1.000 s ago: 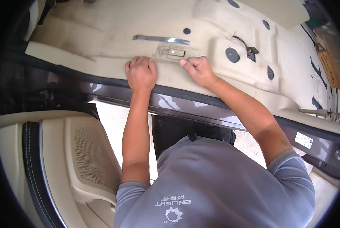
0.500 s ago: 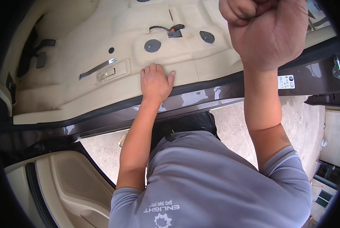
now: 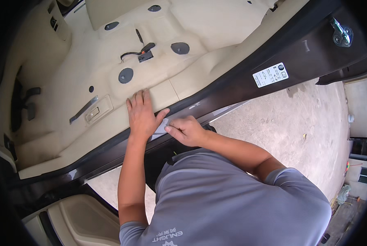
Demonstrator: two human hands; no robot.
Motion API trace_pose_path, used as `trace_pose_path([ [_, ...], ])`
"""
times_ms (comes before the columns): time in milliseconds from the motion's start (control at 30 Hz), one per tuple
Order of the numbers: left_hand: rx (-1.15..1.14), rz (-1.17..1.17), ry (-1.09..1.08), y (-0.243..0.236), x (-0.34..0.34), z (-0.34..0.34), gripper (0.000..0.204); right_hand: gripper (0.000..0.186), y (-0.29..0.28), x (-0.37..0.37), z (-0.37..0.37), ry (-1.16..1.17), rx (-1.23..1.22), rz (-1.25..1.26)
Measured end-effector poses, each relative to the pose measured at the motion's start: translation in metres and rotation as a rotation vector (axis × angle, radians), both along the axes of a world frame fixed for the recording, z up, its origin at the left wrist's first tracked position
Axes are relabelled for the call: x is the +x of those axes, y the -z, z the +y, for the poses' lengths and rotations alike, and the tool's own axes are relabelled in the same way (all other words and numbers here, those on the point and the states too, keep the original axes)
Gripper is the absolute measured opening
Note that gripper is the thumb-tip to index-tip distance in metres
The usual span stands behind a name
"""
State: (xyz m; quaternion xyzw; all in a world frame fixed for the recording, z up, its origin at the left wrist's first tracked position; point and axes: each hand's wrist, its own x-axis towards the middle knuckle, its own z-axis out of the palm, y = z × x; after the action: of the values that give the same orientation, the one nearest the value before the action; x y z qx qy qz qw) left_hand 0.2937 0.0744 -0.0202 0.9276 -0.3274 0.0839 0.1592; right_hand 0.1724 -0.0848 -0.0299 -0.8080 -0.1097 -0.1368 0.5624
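Note:
My left hand lies with its fingers stretched out over the beige sill trim of a car's door opening. Its thumb reaches across the black rubber door seal. Close to that thumb, my right hand is closed, with fingers curled and thumb bent, down at the dark painted door sill. Whatever it may hold is hidden by the fingers. A pale patch on the sill, perhaps a reflection, shows between the two hands.
Beige floor carpet has grey round patches and a wire connector. A silver-grey lever and pedals sit to the left. At right are a white label and a metal striker. An open door panel stands lower left.
My right hand has come down from high at the upper right to the sill beside my left hand. The view has turned; the left hand stays on the trim.

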Motion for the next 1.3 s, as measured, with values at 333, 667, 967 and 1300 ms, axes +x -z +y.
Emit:
trace_pose_path([
  [333, -0.017, 0.018, 0.272, 0.011, -0.001, -0.090, 0.083, 0.035, -0.014, 0.062, -0.056, 0.092, -0.417, -0.615],
  [667, -0.320, -0.066, 0.218, 0.019, -0.070, -0.136, 0.071, 0.026, -0.003, -0.063, -0.061, 0.370, 0.160, 0.053],
  [967, -0.176, 0.387, 0.093, -0.021, -0.035, -0.155, 0.030, 0.025, 0.007, -0.088, -0.082, 0.429, 0.280, 0.258],
  [1300, -0.495, 0.065, 0.213, 0.009, -0.045, -0.149, 0.025, 0.040, -0.033, -0.022, -0.095, 0.665, 0.056, 0.410],
])
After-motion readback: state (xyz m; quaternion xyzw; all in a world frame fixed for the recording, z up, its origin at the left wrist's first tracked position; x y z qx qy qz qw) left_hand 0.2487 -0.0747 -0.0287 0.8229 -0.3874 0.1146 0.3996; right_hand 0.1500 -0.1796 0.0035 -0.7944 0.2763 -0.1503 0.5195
